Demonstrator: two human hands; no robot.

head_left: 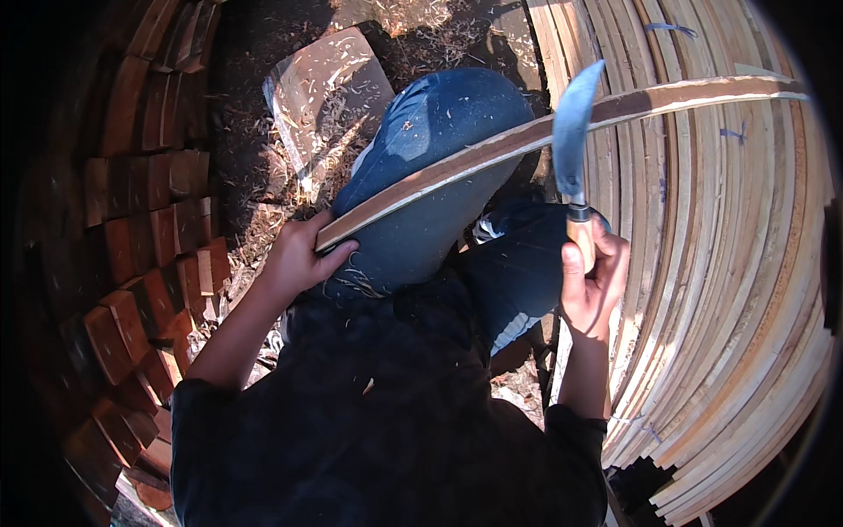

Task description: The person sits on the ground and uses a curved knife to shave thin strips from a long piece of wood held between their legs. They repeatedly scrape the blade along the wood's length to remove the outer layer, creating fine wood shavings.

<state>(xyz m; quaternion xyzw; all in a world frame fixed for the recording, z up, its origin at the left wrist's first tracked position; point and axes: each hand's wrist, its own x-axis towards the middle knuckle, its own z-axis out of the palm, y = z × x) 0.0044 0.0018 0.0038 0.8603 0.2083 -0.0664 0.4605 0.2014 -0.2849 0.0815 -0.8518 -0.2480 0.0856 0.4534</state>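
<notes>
A long wooden strip [465, 164], brown on its upper face and pale along its edge, lies across my raised knee and reaches far to the right. Its near end sits in my left hand [305, 255], which is closed with the thumb along the near side. In my right hand [597, 281] is a knife [572, 132] with a broad curved blade and a light wooden handle. The fingers wrap the handle and the blade points up. In this view the blade overlaps the strip; whether the two touch, I cannot tell.
Stacked reddish-brown wood blocks [132, 307] rise on the left. Long pale wooden strips [702, 263] lie in a big pile on the right, some tied with blue string [671, 29]. Ahead, a flat board [338, 83] lies on the ground among wood shavings [255, 167].
</notes>
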